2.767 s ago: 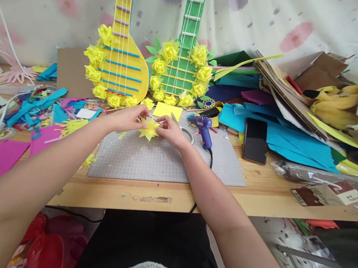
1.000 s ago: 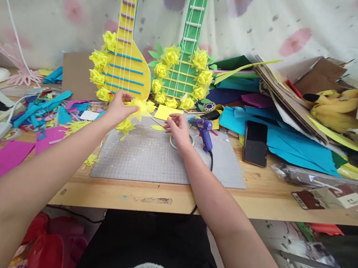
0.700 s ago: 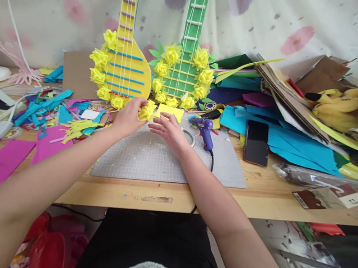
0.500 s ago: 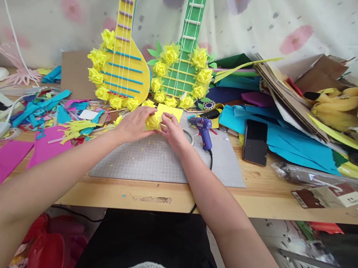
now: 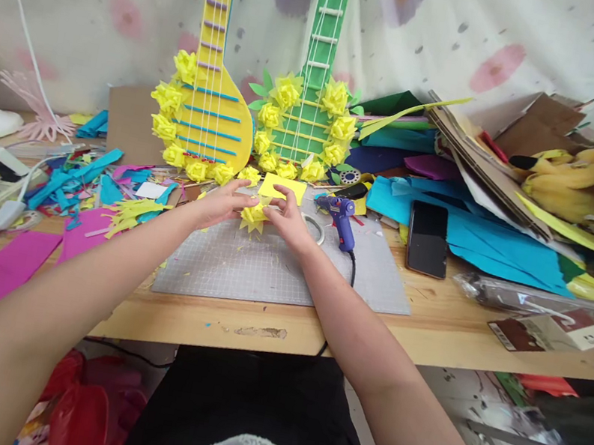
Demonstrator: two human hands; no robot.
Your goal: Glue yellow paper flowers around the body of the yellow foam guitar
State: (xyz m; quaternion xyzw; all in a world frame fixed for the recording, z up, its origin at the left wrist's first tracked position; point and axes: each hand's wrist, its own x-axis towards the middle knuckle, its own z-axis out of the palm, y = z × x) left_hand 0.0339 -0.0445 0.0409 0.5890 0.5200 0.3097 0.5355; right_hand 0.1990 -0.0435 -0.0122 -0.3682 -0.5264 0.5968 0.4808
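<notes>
Centre of the frame — left hand (image 5: 227,205) and right hand (image 5: 290,223), fingers curled around 1 yellow paper flower (image 5: 254,217), over the grey mat (image 5: 243,270)

Floral curtain (image 5: 435,40); pale wooden table (image 5: 195,316)

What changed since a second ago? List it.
The bare left hand brought the ruffled yellow paper flower rightward and nearer the person. The bare right hand, empty then, now grips the flower's right side. The purple plastic glue gun and black rectangular phone stayed put.
</notes>
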